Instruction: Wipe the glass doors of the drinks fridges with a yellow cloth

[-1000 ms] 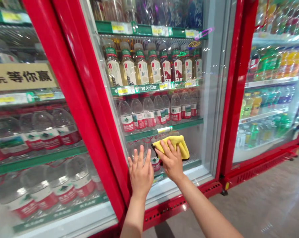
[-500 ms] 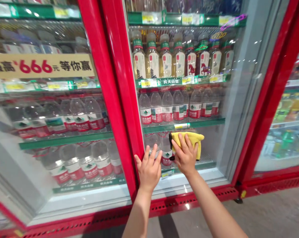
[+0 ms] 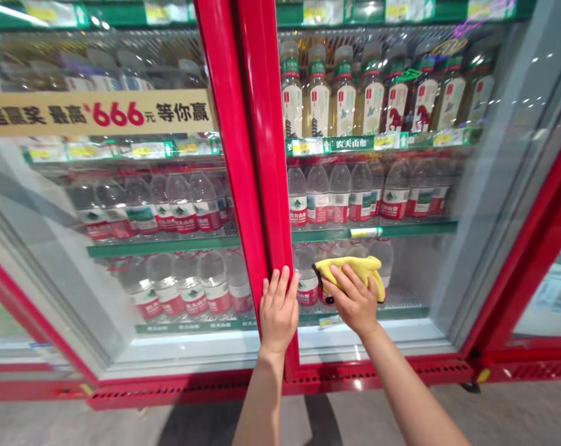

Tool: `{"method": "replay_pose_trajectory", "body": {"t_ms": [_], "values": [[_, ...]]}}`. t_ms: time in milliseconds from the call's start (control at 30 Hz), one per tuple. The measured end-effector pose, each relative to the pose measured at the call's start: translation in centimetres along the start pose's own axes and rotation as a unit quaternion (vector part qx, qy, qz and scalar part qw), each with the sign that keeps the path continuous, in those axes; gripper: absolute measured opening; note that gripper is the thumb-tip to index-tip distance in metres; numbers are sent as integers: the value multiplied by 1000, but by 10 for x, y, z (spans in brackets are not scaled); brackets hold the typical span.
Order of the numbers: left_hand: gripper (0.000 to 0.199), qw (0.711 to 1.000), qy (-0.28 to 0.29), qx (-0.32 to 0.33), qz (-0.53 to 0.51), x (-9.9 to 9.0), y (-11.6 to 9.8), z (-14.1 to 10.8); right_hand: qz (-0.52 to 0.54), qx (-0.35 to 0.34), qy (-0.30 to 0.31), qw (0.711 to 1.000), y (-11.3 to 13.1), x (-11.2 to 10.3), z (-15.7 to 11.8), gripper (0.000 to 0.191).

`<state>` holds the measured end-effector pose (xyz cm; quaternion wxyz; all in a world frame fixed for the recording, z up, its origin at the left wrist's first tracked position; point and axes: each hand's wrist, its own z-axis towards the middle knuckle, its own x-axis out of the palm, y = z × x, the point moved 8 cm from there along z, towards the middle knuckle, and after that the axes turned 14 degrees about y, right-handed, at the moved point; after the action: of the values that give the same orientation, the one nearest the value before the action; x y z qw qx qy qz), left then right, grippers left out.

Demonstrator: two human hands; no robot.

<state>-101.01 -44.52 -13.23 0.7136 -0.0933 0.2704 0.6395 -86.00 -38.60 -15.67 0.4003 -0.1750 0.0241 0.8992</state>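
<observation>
A yellow cloth (image 3: 361, 267) with a dark edge lies against the right glass door, bunched under my right hand (image 3: 353, 298). The fingers of that hand press over the cloth's lower left part. To the left, my left hand (image 3: 279, 308) rests on the red door frame (image 3: 273, 204), its fingers stretched out and fairly close together, with nothing in it. Behind the glass, water bottles (image 3: 305, 279) with red and white labels stand partly hidden by the cloth and my right hand.
Tea bottles (image 3: 346, 102) and more water bottles (image 3: 394, 192) fill the shelves inside. A beige promotional strip (image 3: 98, 114) crosses the left door (image 3: 122, 145). Below runs a red slotted base (image 3: 377, 371) above the grey floor (image 3: 531, 415). Another cooler (image 3: 547, 297) stands at the right.
The view has swung left, so the cooler appears farther right. My left hand has moved left onto the red frame, its fingers less spread. My right hand has shifted left across the glass with the cloth.
</observation>
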Motion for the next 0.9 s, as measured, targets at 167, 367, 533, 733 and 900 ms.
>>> {"method": "replay_pose_trajectory", "body": {"t_ms": [167,367,533,733,900], "values": [[79,999,-1,35,7,-8,8,-1,4,109,67,992,7,3,38,50],[79,999,3,24,31,-14,19,-12,15,-26,66,997,45,17,19,42],[76,999,0,20,27,-11,17,-16,25,-16,77,997,35,17,26,44],[73,1000,14,26,5,-9,20,-22,7,65,69,995,53,23,41,45],[69,1000,12,20,1,-7,19,-24,-6,-33,40,999,62,24,24,39]]}}
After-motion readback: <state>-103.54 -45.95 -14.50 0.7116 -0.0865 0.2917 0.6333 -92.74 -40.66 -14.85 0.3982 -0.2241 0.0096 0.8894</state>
